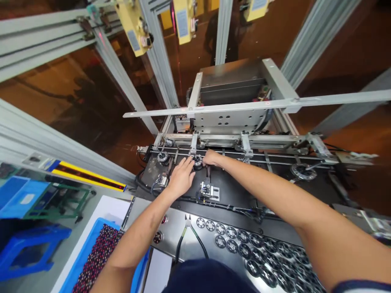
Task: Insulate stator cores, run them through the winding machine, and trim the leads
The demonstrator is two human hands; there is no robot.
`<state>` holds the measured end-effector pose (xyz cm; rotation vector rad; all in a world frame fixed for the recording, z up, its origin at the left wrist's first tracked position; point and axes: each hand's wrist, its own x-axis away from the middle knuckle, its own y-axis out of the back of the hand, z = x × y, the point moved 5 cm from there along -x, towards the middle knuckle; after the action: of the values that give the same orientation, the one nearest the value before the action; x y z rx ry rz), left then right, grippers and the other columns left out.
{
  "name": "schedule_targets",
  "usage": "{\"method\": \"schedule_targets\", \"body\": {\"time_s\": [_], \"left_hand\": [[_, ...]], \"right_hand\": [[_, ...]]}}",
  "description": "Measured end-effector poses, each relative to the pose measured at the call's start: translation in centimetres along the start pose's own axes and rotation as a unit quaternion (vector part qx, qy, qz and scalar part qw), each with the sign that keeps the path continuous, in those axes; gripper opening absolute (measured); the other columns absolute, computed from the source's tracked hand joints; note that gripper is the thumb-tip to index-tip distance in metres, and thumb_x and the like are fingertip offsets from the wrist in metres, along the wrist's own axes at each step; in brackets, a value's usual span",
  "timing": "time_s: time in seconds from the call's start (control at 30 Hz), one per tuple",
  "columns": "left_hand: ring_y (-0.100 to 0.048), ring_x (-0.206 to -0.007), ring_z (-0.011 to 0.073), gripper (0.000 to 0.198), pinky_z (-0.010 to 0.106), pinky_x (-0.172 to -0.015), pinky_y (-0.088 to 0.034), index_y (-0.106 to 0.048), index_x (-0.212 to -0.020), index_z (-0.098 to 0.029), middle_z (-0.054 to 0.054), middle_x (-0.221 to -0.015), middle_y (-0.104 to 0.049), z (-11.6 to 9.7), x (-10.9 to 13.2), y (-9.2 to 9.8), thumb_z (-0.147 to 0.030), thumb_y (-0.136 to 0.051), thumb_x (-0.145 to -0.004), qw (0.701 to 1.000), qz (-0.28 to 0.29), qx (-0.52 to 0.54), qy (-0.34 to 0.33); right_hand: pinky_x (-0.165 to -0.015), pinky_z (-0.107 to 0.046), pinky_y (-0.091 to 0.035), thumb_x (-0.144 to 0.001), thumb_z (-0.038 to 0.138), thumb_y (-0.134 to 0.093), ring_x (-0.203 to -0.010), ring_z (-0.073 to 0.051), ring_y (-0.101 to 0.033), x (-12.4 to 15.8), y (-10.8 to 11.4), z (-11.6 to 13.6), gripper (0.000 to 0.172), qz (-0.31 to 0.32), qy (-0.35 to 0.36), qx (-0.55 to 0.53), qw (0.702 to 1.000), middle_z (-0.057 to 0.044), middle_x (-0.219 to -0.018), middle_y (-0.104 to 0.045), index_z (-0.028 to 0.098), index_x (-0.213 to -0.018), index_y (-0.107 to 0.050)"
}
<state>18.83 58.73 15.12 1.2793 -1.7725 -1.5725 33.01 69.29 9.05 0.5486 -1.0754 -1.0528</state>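
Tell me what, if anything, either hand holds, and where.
It cannot be told: left hand and right hand flank the disc, but any grip is unclear.

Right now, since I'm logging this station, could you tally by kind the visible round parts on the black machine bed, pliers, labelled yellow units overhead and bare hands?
Round parts on the bed: 3 (left, middle, right)
Pliers: 1
Labelled yellow units: 3 (left, middle, right)
Bare hands: 2 (left hand, right hand)
Total: 9
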Motion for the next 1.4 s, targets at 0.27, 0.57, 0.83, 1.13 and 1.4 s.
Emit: {"method": "schedule_targets", "body": {"time_s": [0.27,0.57,0.83,1.13,1.4], "left_hand": [[-0.029,-0.149,0.0306,0.054,0.050,-0.112,-0.043,-0.044,-0.144,-0.016,0.014,-0.158,-0.037,0.7,-0.8,-3.7,-0.020,-0.052,-0.090,0.995,0.094,-0.036,0.019],[-0.031,-0.148,0.0287,0.052,0.049,-0.115,-0.037,-0.044,-0.145,-0.016,0.012,-0.161,-0.032,0.9,-1.3,-4.6,-0.016,-0.045,-0.092,0.984,0.163,-0.065,0.037],[-0.030,-0.148,0.0334,0.060,0.055,-0.115,-0.034,-0.038,-0.148,-0.020,0.011,-0.163,-0.028,0.5,-1.4,-3.7,-0.015,-0.050,-0.090,0.979,0.184,-0.072,0.057],[-0.029,-0.149,0.0308,0.066,0.048,-0.116,-0.036,-0.035,-0.148,-0.018,0.013,-0.163,-0.026,0.6,-1.0,-3.6,-0.015,-0.055,-0.085,0.984,0.173,-0.013,0.050],[-0.041,-0.144,0.0260,0.052,0.044,-0.118,-0.036,-0.042,-0.144,-0.011,0.018,-0.151,-0.047,-2.4,-1.0,0.9,-0.026,-0.045,-0.094,0.995,0.082,0.039,0.043]], "right_hand": [[-0.084,-0.040,-0.057,-0.094,0.037,-0.064,-0.100,-0.022,-0.065,-0.9,1.7,-0.5,0.031,-0.035,-0.049,-0.092,0.994,-0.008,-0.116,-0.064,0.015,-0.117,-0.062],[-0.079,-0.038,-0.058,-0.095,0.036,-0.063,-0.092,-0.020,-0.066,-0.4,0.6,-0.2,0.028,0.000,-0.003,-0.134,0.991,-0.006,-0.109,-0.066,0.014,-0.112,-0.063],[-0.077,-0.035,-0.056,-0.091,0.043,-0.067,-0.080,-0.017,-0.068,7.1,6.1,-1.6,0.029,-0.043,0.084,-0.119,0.988,-0.001,-0.087,-0.071,0.014,-0.089,-0.068],[-0.078,-0.034,-0.054,-0.094,0.037,-0.063,-0.080,-0.017,-0.068,13.1,9.4,-14.6,0.026,-0.159,-0.028,-0.050,0.986,-0.001,-0.083,-0.071,0.015,-0.084,-0.069],[-0.080,-0.036,-0.057,-0.095,0.035,-0.063,-0.088,-0.018,-0.067,10.5,5.2,-15.3,0.022,-0.041,-0.010,-0.050,0.998,-0.003,-0.098,-0.069,0.014,-0.097,-0.067]]}}
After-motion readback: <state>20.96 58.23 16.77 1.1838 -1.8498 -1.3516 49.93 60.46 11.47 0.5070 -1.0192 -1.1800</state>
